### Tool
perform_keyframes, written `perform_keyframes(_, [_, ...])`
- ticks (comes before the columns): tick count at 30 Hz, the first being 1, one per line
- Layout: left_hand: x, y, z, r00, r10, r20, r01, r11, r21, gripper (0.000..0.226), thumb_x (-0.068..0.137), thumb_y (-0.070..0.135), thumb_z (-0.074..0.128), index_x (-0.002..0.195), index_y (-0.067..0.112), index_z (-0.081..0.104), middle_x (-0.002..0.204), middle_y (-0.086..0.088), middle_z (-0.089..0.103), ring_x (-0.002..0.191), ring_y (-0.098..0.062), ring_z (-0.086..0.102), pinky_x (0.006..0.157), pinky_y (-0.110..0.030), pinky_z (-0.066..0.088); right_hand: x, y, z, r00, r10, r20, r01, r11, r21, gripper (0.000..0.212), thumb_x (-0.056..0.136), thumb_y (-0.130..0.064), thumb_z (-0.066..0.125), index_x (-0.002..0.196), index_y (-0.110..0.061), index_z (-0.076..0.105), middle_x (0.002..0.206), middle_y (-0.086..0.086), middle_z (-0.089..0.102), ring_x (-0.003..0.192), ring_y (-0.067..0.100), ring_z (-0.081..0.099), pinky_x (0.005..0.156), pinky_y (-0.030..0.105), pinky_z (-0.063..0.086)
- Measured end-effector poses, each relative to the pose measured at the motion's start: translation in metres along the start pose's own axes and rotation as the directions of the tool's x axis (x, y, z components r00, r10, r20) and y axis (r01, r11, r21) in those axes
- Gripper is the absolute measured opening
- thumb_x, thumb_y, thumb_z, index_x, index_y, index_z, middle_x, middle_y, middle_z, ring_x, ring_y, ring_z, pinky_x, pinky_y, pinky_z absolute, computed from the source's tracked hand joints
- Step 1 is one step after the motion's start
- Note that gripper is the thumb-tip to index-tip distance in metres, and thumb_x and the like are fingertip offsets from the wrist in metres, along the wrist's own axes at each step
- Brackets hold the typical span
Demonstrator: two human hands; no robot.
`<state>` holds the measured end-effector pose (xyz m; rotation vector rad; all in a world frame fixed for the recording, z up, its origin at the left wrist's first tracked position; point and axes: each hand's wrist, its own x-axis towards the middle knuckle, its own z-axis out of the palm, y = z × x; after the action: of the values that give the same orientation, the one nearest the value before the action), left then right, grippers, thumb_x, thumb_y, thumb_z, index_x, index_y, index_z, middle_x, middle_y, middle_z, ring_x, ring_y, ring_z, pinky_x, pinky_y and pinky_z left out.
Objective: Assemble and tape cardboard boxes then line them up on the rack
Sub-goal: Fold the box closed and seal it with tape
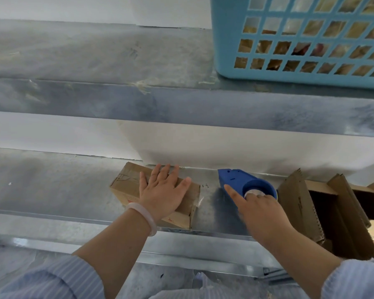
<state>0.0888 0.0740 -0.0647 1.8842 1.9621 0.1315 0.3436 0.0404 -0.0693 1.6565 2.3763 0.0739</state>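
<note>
Rack shelf: left hand, fingers spread flat, pressed box at front edge; right hand gripped tape dispenser. Risk: a shove could tip box off.

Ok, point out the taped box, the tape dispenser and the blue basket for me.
taped box (127, 180): head view, top face near its left end.
tape dispenser (235, 180): head view, blue body ahead of the roll.
blue basket (225, 50): head view, solid left corner of its wall.
</note>
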Motion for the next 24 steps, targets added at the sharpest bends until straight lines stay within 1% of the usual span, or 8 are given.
perform_keyframes(4, [-0.001,-0.003,-0.006,0.999,0.005,0.045,-0.004,1.000,-0.023,0.066,0.090,0.057,0.020,0.152,0.038,0.007,0.161,0.016,-0.004,0.145,-0.006,-0.016,0.112,-0.044,-0.020,-0.005,0.001,0.020,0.997,-0.076,0.033,0.079,0.990,-0.120,0.096,0.094,-0.015,0.040,0.133,-0.028,-0.047,0.109,0.011,0.059,0.092,0.028,0.055,0.090,0.041,0.041])
perform_keyframes(7, [-0.002,-0.008,-0.011,0.997,0.043,0.067,-0.045,0.999,0.029,0.071,0.089,0.053,0.035,0.152,0.037,0.007,0.160,0.016,-0.003,0.145,-0.007,-0.015,0.113,-0.046,-0.017,-0.012,-0.010,0.032,0.994,-0.088,0.060,0.096,0.982,-0.161,0.088,0.094,-0.020,0.033,0.140,-0.027,-0.042,0.125,0.019,0.052,0.106,0.034,0.049,0.099,0.048,0.032])
perform_keyframes(10, [-0.002,-0.014,-0.017,0.996,0.080,0.032,-0.081,0.995,0.055,0.070,0.088,0.064,0.037,0.150,0.041,0.014,0.159,0.019,0.009,0.146,-0.006,-0.006,0.117,-0.045,-0.008,-0.013,-0.029,0.039,0.992,-0.016,0.124,0.035,0.987,-0.158,0.077,0.100,-0.031,0.027,0.144,-0.028,-0.035,0.146,0.029,0.034,0.127,0.040,0.037,0.106,0.051,0.024])
perform_keyframes(12, [-0.004,-0.020,-0.022,0.995,0.102,-0.006,-0.101,0.991,0.085,0.070,0.086,0.070,0.035,0.149,0.043,0.018,0.157,0.021,0.016,0.146,-0.007,0.002,0.118,-0.044,-0.001,-0.009,-0.040,0.044,0.985,0.040,0.166,-0.018,0.991,-0.132,0.069,0.102,-0.046,0.018,0.141,-0.028,-0.036,0.155,0.034,0.014,0.142,0.043,0.021,0.113,0.051,0.016])
perform_keyframes(14, [-0.008,-0.028,-0.025,0.992,0.114,-0.049,-0.107,0.987,0.120,0.071,0.084,0.073,0.032,0.148,0.044,0.022,0.155,0.020,0.023,0.145,-0.009,0.010,0.118,-0.047,0.003,-0.006,-0.048,0.047,0.973,0.083,0.215,-0.063,0.993,-0.098,0.069,0.100,-0.056,0.013,0.143,-0.031,-0.035,0.158,0.033,0.004,0.145,0.043,0.013,0.116,0.051,0.010])
perform_keyframes(17, [-0.012,-0.039,-0.029,0.991,0.116,-0.072,-0.104,0.983,0.153,0.071,0.084,0.076,0.026,0.148,0.044,0.022,0.152,0.019,0.028,0.143,-0.013,0.015,0.116,-0.049,0.008,-0.003,-0.056,0.047,0.954,0.110,0.280,-0.101,0.994,-0.044,0.070,0.097,-0.064,0.015,0.148,-0.038,-0.025,0.160,0.026,0.001,0.147,0.040,0.009,0.118,0.051,0.008])
perform_keyframes(21, [-0.016,-0.045,-0.032,0.984,0.165,-0.064,-0.151,0.971,0.183,0.069,0.089,0.070,0.019,0.151,0.041,0.014,0.155,0.017,0.022,0.144,-0.014,0.014,0.117,-0.047,0.008,-0.003,-0.065,0.038,0.947,0.134,0.293,-0.135,0.991,-0.019,0.070,0.100,-0.057,0.020,0.153,-0.031,-0.017,0.161,0.024,-0.003,0.149,0.038,0.003,0.120,0.051,0.003])
perform_keyframes(24, [-0.020,-0.053,-0.039,0.971,0.221,-0.089,-0.222,0.975,0.005,0.061,0.096,0.057,0.027,0.152,0.035,0.015,0.158,0.015,0.018,0.145,-0.010,0.011,0.120,-0.040,0.006,-0.011,-0.073,0.023,0.954,0.177,0.240,-0.201,0.977,0.076,0.062,0.104,-0.037,0.025,0.157,-0.021,-0.001,0.162,0.015,0.007,0.148,0.032,0.013,0.120,0.046,0.013])
